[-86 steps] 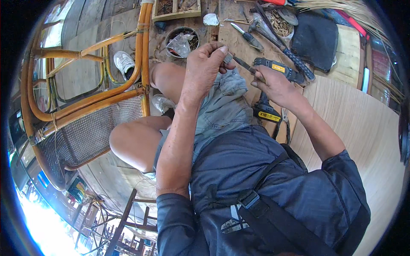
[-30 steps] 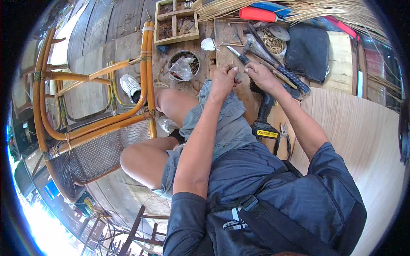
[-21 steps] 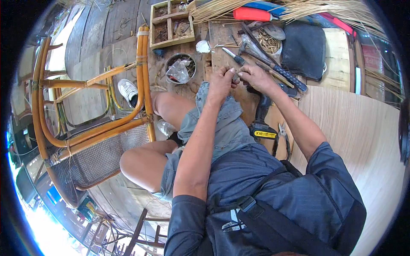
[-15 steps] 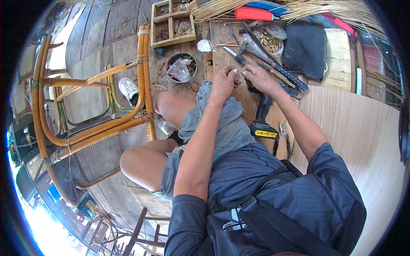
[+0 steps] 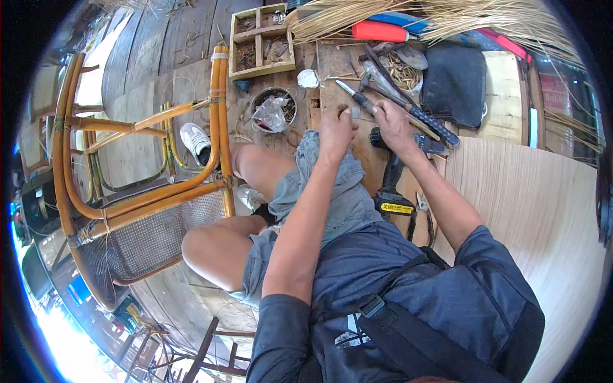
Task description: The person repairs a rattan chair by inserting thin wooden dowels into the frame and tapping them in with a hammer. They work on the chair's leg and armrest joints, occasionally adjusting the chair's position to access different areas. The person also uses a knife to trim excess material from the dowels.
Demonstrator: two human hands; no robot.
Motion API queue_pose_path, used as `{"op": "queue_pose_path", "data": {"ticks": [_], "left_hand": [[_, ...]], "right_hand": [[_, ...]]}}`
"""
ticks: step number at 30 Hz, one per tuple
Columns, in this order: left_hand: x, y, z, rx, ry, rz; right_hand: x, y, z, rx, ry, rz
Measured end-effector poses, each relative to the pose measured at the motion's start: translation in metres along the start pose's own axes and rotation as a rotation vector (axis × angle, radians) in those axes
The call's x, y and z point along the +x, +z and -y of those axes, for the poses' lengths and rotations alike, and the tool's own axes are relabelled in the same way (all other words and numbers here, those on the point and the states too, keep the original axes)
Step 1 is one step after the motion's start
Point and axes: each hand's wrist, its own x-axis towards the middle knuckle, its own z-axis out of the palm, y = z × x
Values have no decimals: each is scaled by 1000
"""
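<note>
My left hand [image 5: 337, 133] is closed above my lap, with a small pale bit showing by its thumb. What it holds, if anything, is too small to name. Just to its right, my right hand [image 5: 396, 129] has its thumb and fingers pinched together; I cannot make out anything in them. A pale-bladed knife with a dark handle [image 5: 361, 99] lies just beyond both hands, its handle end close to the right fingers. Alongside are long tools with dark patterned grips [image 5: 434, 125]. Under my right wrist stands a cordless drill [image 5: 391, 182] with a yellow-marked battery.
Left of my legs a rattan chair frame [image 5: 142, 205] lies tipped over. A divided wooden box [image 5: 263, 69] and a scrap bucket [image 5: 257, 101] stand ahead. Cane strands [image 5: 504, 22], a red bottle [image 5: 378, 30] and a black pad [image 5: 454, 80] lie far right. Pliers [image 5: 423, 203] lie near the drill.
My hands have moved a little apart, the right one shifting right and the left one slightly left and down. The whole view has shifted slightly.
</note>
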Motion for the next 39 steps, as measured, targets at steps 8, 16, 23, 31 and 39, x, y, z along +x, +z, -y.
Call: {"op": "queue_pose_path", "data": {"ticks": [8, 16, 23, 31, 39], "left_hand": [[-29, -17, 0, -112, 373, -13], [-84, -83, -29, -121, 373, -306], [-169, -174, -24, -389, 411, -651], [-273, -285, -60, -246, 805, -1138], [-316, -358, -117, 108, 859, -1372]], "right_hand": [[-7, 15, 36, 335, 0, 219], [52, -20, -121, -561, -118, 220], [62, -31, -89, -77, 140, 422], [98, -79, -92, -356, -57, 240], [100, -13, 194, 478, 44, 383]]}}
